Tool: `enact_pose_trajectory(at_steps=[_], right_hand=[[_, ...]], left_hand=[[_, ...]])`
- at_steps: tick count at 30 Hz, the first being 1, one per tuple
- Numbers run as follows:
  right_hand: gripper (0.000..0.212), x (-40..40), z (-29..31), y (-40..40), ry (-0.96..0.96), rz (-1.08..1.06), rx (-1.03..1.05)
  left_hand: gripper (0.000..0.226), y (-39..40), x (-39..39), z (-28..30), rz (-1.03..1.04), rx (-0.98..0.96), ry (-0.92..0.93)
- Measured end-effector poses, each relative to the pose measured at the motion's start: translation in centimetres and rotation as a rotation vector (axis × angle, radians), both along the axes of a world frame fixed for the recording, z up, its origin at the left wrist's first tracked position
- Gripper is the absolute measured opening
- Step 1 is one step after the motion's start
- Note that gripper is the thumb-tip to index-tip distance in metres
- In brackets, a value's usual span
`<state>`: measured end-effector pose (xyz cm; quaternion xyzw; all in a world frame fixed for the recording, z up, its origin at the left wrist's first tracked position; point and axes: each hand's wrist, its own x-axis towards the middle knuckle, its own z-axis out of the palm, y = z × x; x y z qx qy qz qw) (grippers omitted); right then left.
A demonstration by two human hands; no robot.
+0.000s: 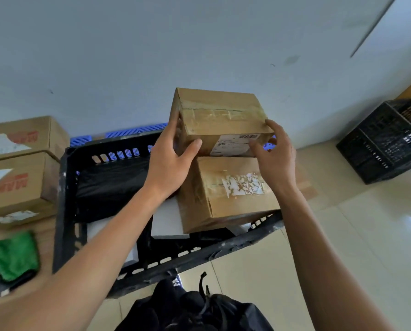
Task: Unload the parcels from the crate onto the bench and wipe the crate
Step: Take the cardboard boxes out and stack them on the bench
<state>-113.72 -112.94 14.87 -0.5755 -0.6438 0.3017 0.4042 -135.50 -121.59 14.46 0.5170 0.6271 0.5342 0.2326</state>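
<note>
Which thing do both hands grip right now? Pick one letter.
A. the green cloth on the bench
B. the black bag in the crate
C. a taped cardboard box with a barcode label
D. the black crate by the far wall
C: the left hand and the right hand clasp opposite sides of the barcode-labelled box, held above another cardboard box in the black crate.

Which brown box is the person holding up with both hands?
The top box with the barcode label. The left hand and right hand grip its sides. The box under it in the black crate and the two stacked boxes at left go untouched.
</note>
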Motion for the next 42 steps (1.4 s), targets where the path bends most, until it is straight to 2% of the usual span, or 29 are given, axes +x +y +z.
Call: enact_pose_trajectory(at_steps=[3, 10, 19, 25, 29, 34, 38, 40, 42], right_hand=[[0.056, 0.1, 1.3, 0.0, 0.035, 0.048, 0.072], [0.053, 0.9, 4.0, -0.9, 0.144, 0.191, 0.155], [0.053, 0.5, 6.9, -4.1, 0.300, 0.394, 0.268], [0.073, -0.9, 8.0, -6.1, 0.334, 0.507, 0.255], [0.084, -2.1, 8.1, -6.7, 0.362, 0.549, 0.195], [0.095, -3.4, 7.6, -7.4, 0.404, 0.621, 0.101], [0.102, -4.1, 7.7, -7.7, 0.428, 0.637, 0.106], [0.096, -4.4, 7.7, -7.5, 0.437, 0.656, 0.127], [0.085, -4.7, 7.9, -7.5, 0.389, 0.691, 0.151]], left_hand=[[0.066, -0.7, 0.7, 1.2, 0.069, 0.072, 0.024], [0.082, -3.9, 2.3, 3.0, 0.188, 0.142, 0.071], [0.082, -9.7, 4.1, 5.7, 0.392, 0.251, 0.126], [0.074, -13.5, 3.7, 5.7, 0.473, 0.356, 0.097], [0.075, -15.7, 3.3, 6.1, 0.542, 0.303, 0.143], [0.060, -17.1, 3.8, 6.6, 0.568, 0.263, 0.173], [0.083, -17.6, 3.6, 6.7, 0.612, 0.304, 0.041], [0.070, -17.8, 3.3, 6.9, 0.645, 0.375, -0.082], [0.045, -17.9, 2.7, 7.0, 0.699, 0.418, -0.146]])
